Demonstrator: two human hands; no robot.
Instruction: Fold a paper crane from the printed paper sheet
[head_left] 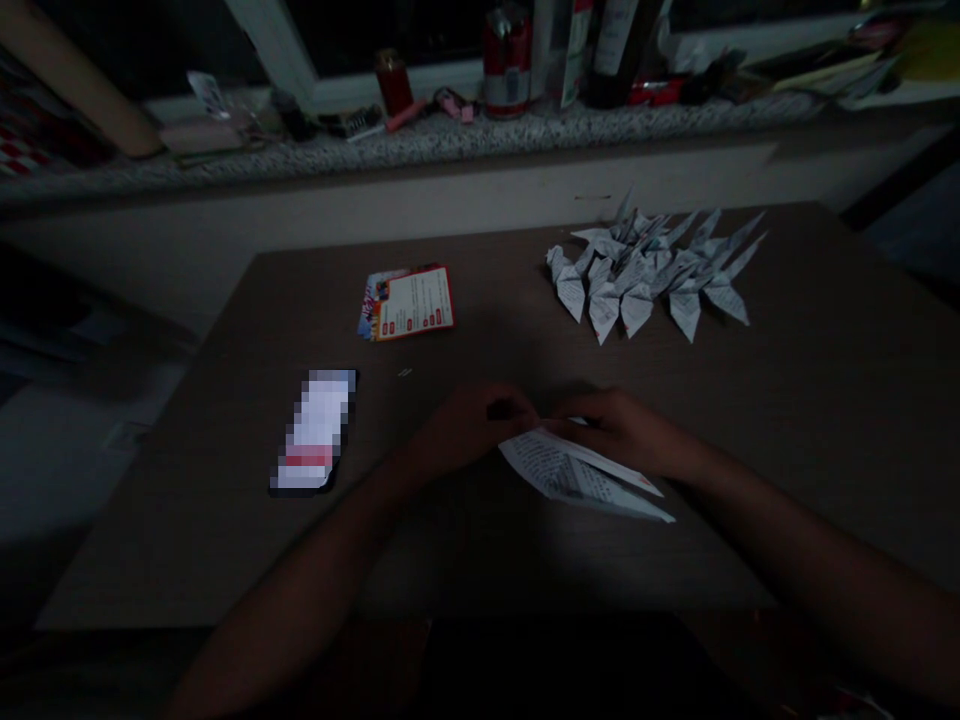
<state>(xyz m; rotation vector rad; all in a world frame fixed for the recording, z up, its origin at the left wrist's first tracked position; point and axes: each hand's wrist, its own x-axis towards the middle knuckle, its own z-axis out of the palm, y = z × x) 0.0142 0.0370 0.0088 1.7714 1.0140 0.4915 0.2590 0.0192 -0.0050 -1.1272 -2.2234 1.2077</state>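
Between my two hands is a folded sheet of printed paper [559, 468], its long pointed flaps spreading toward the lower right. My left hand [480, 420] pinches the paper's upper left end, fingers curled. On the upper edge, my right hand [619, 430] grips the paper with thumb and fingers closed; part of the fold is hidden behind the fingers. Farther back on the table sits a cluster of several folded paper cranes [637, 290], made of similar printed paper. The picture is dim, so fine creases are hard to make out.
A lit phone [316, 430] with a blurred screen lies at the left on the brown table [225, 560]. Behind it rests a small stack of printed cards [412, 300]. Along the back, a granite windowsill [300, 160] bears a red can [507, 62], a dark bottle [611, 50] and clutter.
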